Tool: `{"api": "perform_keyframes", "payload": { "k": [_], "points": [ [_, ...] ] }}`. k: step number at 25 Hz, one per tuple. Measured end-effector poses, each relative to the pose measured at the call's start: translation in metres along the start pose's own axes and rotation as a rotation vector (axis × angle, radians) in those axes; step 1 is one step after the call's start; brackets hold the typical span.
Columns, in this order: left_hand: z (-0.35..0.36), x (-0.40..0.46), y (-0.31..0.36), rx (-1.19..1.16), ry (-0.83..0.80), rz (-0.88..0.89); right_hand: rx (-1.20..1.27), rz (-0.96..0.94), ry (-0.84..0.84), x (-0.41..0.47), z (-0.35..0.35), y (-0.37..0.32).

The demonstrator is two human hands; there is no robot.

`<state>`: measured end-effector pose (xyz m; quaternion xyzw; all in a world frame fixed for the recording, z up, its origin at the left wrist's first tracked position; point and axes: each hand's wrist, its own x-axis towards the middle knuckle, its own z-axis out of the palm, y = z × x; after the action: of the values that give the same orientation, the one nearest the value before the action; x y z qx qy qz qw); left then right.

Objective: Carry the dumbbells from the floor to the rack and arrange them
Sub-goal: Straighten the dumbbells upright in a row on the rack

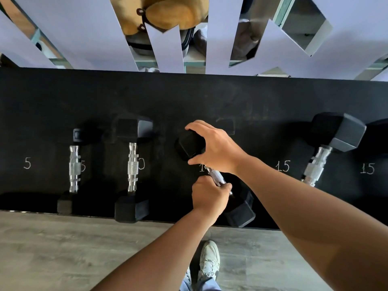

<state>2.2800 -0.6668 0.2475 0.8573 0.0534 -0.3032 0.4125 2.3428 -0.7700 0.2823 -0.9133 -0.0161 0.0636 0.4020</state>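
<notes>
A black hex dumbbell (239, 211) with a chrome handle lies slanted on the black rack shelf (189, 97), over a chalk number. My left hand (210, 196) is closed around its handle. My right hand (212, 145) grips its far head from above. On the shelf's left lie a small dumbbell (74, 169) and a mid-size dumbbell (132, 168), both pointing away from me. A larger dumbbell (327, 150) lies slanted at the right between two chalked "15" marks.
Chalk numbers 5, 5, 10 and 15 mark places along the shelf. Its front edge runs above a grey wood-look floor (63, 248), where my shoe (210, 261) stands. Behind the shelf are white slanted panels (84, 28) with mirror gaps.
</notes>
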Motion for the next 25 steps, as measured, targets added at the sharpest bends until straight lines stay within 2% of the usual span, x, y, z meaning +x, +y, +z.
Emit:
{"api": "perform_keyframes", "payload": {
  "k": [2, 7, 15, 18, 21, 25],
  "points": [
    [-0.005, 0.0, 0.003, 0.063, -0.015, 0.038, 0.02, 0.034, 0.052, -0.003, -0.007, 0.0],
    [-0.035, 0.015, 0.005, 0.411, -0.028, 0.161, 0.115, 0.222, 0.328, -0.013, -0.017, 0.005],
    [-0.045, 0.017, -0.002, 0.515, -0.087, 0.214, 0.079, 0.234, 0.306, -0.015, -0.01, 0.002],
    [-0.049, 0.007, 0.005, 0.632, -0.048, 0.244, 0.064, 0.211, 0.277, -0.022, -0.012, 0.001],
    [-0.054, -0.006, 0.017, 0.745, 0.028, 0.325, 0.029, 0.262, 0.267, -0.039, -0.026, -0.001],
    [-0.047, -0.024, 0.041, 0.838, -0.042, 0.498, -0.062, 0.407, 0.327, -0.08, -0.071, -0.001]
  ]
}}
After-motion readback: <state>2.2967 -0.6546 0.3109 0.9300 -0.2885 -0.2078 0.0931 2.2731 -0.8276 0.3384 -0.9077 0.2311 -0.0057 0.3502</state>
